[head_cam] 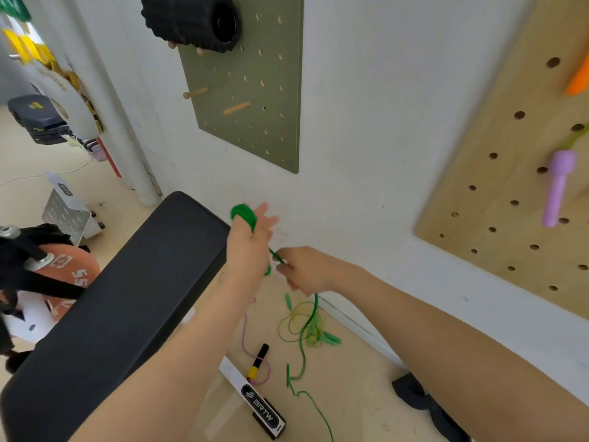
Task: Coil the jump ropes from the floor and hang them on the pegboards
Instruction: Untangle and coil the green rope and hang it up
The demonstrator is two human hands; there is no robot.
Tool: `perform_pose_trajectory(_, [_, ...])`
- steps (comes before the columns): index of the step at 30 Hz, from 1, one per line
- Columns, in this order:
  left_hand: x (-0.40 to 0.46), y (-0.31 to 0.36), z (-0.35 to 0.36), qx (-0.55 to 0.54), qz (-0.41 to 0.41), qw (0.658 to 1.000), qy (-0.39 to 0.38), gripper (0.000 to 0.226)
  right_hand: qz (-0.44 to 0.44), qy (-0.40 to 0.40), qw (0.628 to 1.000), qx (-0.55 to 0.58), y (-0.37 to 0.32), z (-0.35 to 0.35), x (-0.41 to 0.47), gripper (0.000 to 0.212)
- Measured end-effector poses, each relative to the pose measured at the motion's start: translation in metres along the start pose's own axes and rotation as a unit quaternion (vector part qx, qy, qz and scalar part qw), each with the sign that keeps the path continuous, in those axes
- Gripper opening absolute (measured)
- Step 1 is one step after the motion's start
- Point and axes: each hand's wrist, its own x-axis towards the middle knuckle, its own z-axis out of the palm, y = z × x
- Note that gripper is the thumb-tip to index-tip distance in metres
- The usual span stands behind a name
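Several green loops already ride the left hand (pixel 255 231), fingers spread; right hand (pixel 304 269), just below, pinches the rope (pixel 314 309); slack trails down to the floor.

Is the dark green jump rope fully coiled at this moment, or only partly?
Partly coiled. Several loops of the green jump rope wrap the left hand; the right hand pinches the strand, and the rest trails on the floor.
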Motion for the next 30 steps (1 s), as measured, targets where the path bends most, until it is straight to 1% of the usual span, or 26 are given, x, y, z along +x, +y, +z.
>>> perform_pose_trajectory(1, [0.003,-0.004,-0.002,0.089,0.020,0.995,0.047,0.026,-0.003,-0.004,0.999,-0.047,-0.007,0.004,0.002,0.022])
perform_pose_trajectory(2, [0.006,-0.008,-0.004,0.173,0.021,0.981,0.079,0.025,-0.008,0.018,0.996,-0.087,-0.013,0.006,0.005,0.025])
perform_pose_trajectory(3, [0.007,-0.014,-0.007,0.244,0.012,0.966,0.090,0.027,-0.014,0.049,0.992,-0.113,-0.018,0.007,0.008,0.025])
perform_pose_trajectory(4, [0.008,-0.020,-0.010,0.303,0.010,0.949,0.085,0.027,-0.022,0.082,0.988,-0.127,-0.022,0.006,0.010,0.023])
perform_pose_trajectory(5, [0.007,-0.023,-0.012,0.339,0.019,0.938,0.071,0.025,-0.032,0.114,0.985,-0.129,-0.024,0.002,0.012,0.022])
perform_pose_trajectory(6, [0.006,-0.026,-0.015,0.352,0.033,0.934,0.055,0.024,-0.043,0.146,0.981,-0.117,-0.024,-0.003,0.012,0.021])
perform_pose_trajectory(7, [0.004,-0.027,-0.019,0.345,0.048,0.937,0.039,0.027,-0.056,0.173,0.980,-0.085,-0.022,-0.010,0.012,0.019])
perform_pose_trajectory(9, [-0.004,-0.029,-0.026,0.295,0.083,0.952,-0.012,0.040,-0.099,0.216,0.971,0.016,-0.020,-0.024,0.007,0.012])
perform_pose_trajectory(10, [-0.009,-0.029,-0.028,0.275,0.103,0.955,-0.042,0.047,-0.123,0.243,0.960,0.061,-0.019,-0.028,0.005,0.008])
perform_pose_trajectory(12, [-0.020,-0.022,-0.027,0.244,0.131,0.955,-0.103,0.053,-0.144,0.329,0.927,0.112,-0.014,-0.026,0.009,0.013])
perform_pose_trajectory(13, [-0.024,-0.016,-0.025,0.212,0.127,0.960,-0.131,0.049,-0.139,0.374,0.906,0.141,-0.012,-0.020,0.013,0.016])
perform_pose_trajectory(14, [-0.025,-0.010,-0.021,0.156,0.103,0.971,-0.151,0.039,-0.122,0.405,0.887,0.184,-0.012,-0.012,0.016,0.017])
perform_pose_trajectory(15, [-0.024,-0.006,-0.018,0.097,0.067,0.980,-0.162,0.027,-0.099,0.422,0.869,0.240,-0.013,-0.004,0.018,0.017])
perform_pose_trajectory(16, [-0.023,-0.002,-0.015,0.051,0.037,0.984,-0.166,0.021,-0.068,0.430,0.855,0.283,-0.015,0.003,0.021,0.018])
perform_pose_trajectory(17, [-0.023,-0.001,-0.013,0.029,0.021,0.986,-0.163,0.020,-0.026,0.433,0.851,0.298,-0.016,0.009,0.023,0.023])
perform_pose_trajectory(18, [-0.023,-0.003,-0.011,0.026,0.014,0.987,-0.156,0.022,0.022,0.424,0.862,0.275,-0.017,0.013,0.026,0.029])
perform_pose_trajectory(19, [-0.023,-0.006,-0.010,0.031,0.011,0.990,-0.140,0.024,0.068,0.403,0.882,0.233,-0.015,0.015,0.029,0.032])
perform_pose_trajectory(20, [-0.023,-0.009,-0.009,0.034,0.013,0.992,-0.119,0.025,0.105,0.371,0.904,0.187,-0.014,0.015,0.031,0.031])
perform_pose_trajectory(21, [-0.022,-0.012,-0.009,0.035,0.020,0.995,-0.095,0.026,0.128,0.323,0.927,0.144,-0.014,0.012,0.031,0.025])
perform_pose_trajectory(22, [-0.022,-0.014,-0.009,0.031,0.029,0.996,-0.076,0.027,0.132,0.265,0.949,0.109,-0.013,0.007,0.030,0.021])
perform_pose_trajectory(24, [-0.021,-0.012,-0.005,0.005,0.034,0.998,-0.058,0.025,0.111,0.146,0.980,0.071,-0.011,-0.001,0.024,0.019])
perform_pose_trajectory(25, [-0.020,-0.009,-0.002,-0.020,0.015,0.999,-0.047,0.025,0.100,0.099,0.988,0.065,-0.012,-0.003,0.019,0.028])
perform_pose_trajectory(26, [-0.017,-0.008,0.000,-0.053,-0.006,0.998,-0.029,0.024,0.087,0.064,0.992,0.059,-0.014,-0.002,0.013,0.033])
perform_pose_trajectory(28, [-0.012,-0.006,0.005,-0.113,-0.014,0.993,0.019,0.023,0.053,0.027,0.998,0.026,-0.019,0.000,0.003,0.030])
perform_pose_trajectory(29, [-0.008,-0.006,0.006,-0.087,0.000,0.995,0.042,0.024,0.034,0.010,0.999,0.005,-0.024,-0.001,-0.001,0.029])
perform_pose_trajectory(30, [-0.004,-0.006,0.006,-0.023,0.026,0.998,0.056,0.026,0.014,-0.001,1.000,-0.018,-0.027,-0.004,-0.005,0.028])
